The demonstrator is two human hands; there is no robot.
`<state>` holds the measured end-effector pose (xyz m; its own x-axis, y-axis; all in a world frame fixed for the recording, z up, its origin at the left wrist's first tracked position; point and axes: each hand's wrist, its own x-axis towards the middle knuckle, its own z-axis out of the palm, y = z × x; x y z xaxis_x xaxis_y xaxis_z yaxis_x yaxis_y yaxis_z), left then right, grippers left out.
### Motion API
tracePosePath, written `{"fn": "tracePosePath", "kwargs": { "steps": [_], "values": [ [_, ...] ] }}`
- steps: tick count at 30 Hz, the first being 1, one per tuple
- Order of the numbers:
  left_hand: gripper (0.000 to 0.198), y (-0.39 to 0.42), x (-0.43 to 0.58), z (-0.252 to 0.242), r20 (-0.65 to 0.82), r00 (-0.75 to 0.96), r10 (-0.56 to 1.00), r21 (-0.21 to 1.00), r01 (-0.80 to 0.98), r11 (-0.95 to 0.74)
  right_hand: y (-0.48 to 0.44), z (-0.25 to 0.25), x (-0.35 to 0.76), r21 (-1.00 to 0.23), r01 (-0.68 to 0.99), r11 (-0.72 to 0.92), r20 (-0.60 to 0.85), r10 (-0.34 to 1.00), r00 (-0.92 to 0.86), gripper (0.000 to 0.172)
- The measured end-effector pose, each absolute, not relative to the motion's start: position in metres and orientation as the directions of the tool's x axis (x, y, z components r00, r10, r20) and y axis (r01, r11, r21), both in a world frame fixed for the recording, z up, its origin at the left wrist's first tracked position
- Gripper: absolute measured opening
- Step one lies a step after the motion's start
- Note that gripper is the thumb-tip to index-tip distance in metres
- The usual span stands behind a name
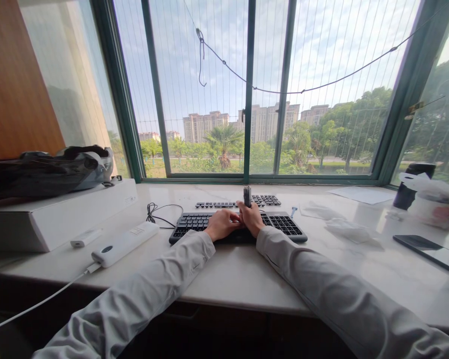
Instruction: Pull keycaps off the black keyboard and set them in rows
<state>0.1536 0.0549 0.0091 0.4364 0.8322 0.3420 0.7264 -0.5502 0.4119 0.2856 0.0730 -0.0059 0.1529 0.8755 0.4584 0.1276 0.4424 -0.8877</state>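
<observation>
Both hands on black keyboard [238,223], right hand [251,219] around small, perhaps unlabelled, tool [247,196].

Bright daylight through the wide green-framed window [249,89], sky near blown out. Soft sheen on the pale marble worktop [239,269], shadows faint. Underside of worktop dark. Wide-angle bend at edges, frames lean inward. Focus sharp throughout.

The scene is viewed from head height, facing forward over a window-ledge counter [224,279], hands seen at arm's length.
</observation>
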Motion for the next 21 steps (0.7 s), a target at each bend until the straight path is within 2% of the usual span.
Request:
{"fn": "tracePosePath", "kwargs": {
  "steps": [21],
  "values": [
    [0.033,0.0564,0.1537,0.0074,0.366,0.445,0.818,0.399,0.718,-0.570,0.0714,-0.0041,0.2856,-0.884,0.177,0.432,0.456,0.880,0.130,0.038]
  ]
}}
